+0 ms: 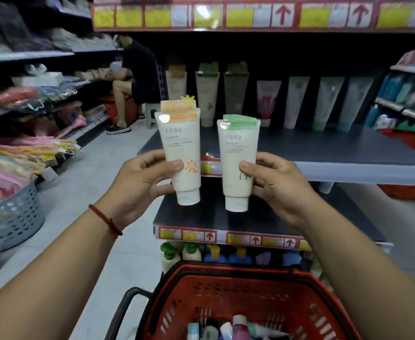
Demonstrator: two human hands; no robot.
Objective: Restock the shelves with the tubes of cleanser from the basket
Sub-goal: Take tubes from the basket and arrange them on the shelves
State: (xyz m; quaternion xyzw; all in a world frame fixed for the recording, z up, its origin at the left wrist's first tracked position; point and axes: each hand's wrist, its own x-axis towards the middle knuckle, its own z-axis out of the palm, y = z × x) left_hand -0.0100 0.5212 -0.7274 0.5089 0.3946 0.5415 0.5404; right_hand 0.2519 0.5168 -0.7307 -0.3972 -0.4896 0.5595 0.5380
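My left hand (pixel 137 182) grips a cream cleanser tube with an orange top (pixel 182 146), cap down. Beside it, my right hand (pixel 275 185) holds a matching tube with a green top (pixel 238 158), also cap down. Both tubes are raised side by side in front of a dark shelf (pixel 324 146). At the back of that shelf stands a row of several similar tubes (pixel 294 101). Below my arms sits the red basket (pixel 238 278), with several more tubes (pixel 228 330) lying in its bottom.
A lower shelf (pixel 201 219) with red price strips juts out under the tubes; bottles stand beneath it. A person (pixel 132 79) sits on a stool down the aisle at left. A grey plastic basket (pixel 10 217) and packed goods line the left side.
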